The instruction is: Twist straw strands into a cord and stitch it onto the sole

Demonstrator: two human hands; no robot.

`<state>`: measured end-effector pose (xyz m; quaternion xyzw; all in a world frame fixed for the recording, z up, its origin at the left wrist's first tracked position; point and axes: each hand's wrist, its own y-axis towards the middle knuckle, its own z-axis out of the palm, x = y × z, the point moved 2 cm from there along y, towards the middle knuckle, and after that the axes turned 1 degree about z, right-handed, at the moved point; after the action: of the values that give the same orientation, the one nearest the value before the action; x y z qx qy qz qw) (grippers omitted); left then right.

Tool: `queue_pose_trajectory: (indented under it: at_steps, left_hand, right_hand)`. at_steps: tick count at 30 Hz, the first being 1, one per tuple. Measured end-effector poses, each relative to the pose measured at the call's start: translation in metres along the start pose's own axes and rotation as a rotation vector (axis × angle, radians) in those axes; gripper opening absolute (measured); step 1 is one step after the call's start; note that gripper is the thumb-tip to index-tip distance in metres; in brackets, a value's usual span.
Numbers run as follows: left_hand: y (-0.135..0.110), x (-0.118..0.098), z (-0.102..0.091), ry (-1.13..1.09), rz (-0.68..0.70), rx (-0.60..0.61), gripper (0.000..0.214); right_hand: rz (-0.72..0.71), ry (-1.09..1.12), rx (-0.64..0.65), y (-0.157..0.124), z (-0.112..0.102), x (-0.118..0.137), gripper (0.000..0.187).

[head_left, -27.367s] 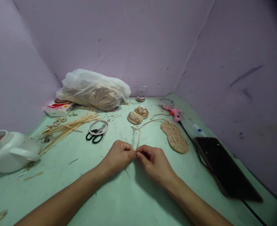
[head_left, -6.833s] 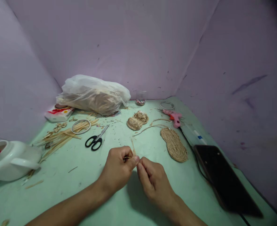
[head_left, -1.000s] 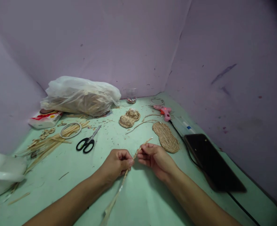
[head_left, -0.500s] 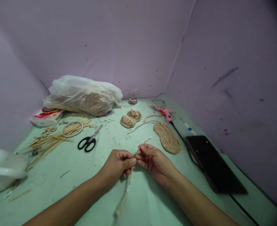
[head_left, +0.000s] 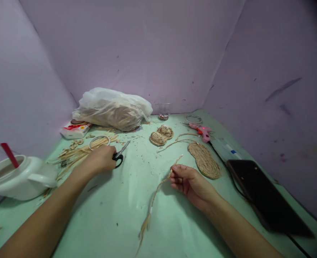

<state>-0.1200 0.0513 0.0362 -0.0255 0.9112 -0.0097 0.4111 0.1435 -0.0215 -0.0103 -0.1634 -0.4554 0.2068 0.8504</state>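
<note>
Cord (head_left: 155,193), braided from pale straw, slants over the middle of the green table (head_left: 99,222), pinched near its far end between the thumb and fingers of the right hand (head_left: 189,182). A short tip sticks out past that pinch, while the near end splays into loose fibres toward the person. The right hand's other fingers are curled in. Left of the cord and well apart from it, the left hand (head_left: 103,159) is at the black handles of the scissors (head_left: 118,157), whose blades point away from the person; its fingers are mostly hidden by the back of the hand, so I cannot tell whether they have closed on the handles. Farther left of the cord lie straw strips (head_left: 74,156) with a pale ring (head_left: 99,136) over them, then a white pot (head_left: 41,173) with a red stick (head_left: 9,154) standing in it. Beyond the cord sit a small figure-eight straw piece (head_left: 161,137) and, behind that, a clear cup with beads (head_left: 164,116); a stuffed plastic bag (head_left: 114,111) is beyond and to the left of the cord. Right of the cord are a larger sole-shaped straw piece (head_left: 204,162), a pink glue gun (head_left: 202,132) farther back, and a dark flat device (head_left: 267,199) farthest right
</note>
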Motion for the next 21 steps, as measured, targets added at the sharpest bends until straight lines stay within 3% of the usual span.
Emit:
queue_pose_trajectory:
  at_steps: [2,5,8,11,16,21]
  left_hand:
    - [0.003,0.007,0.013,0.211,0.000,0.013,0.018]
    - [0.005,0.007,0.026,0.729,0.051,0.054,0.034]
    - [0.004,-0.004,0.025,0.812,0.098,0.051,0.048]
    - [-0.003,-0.021,0.018,0.491,0.121,0.090,0.045]
    - [-0.023,-0.045,0.022,-0.331,0.043,0.353,0.050]
    - [-0.040,-0.052,0.050,-0.609,-0.021,0.442,0.063]
  right_hand:
    - [0.004,-0.017,0.002,0.001,0.000,-0.001,0.008]
    - [0.013,-0.042,0.000,0.001,-0.002,-0.003,0.007]
    - [0.026,-0.041,-0.007,0.001,-0.002,-0.003,0.008]
    - [0.042,-0.019,0.003,0.001,-0.001,-0.001,0.008]
    - [0.053,0.004,0.048,0.000,0.000,0.004,0.008]
    - [0.103,-0.083,0.175,-0.004,0.003,0.000,0.012]
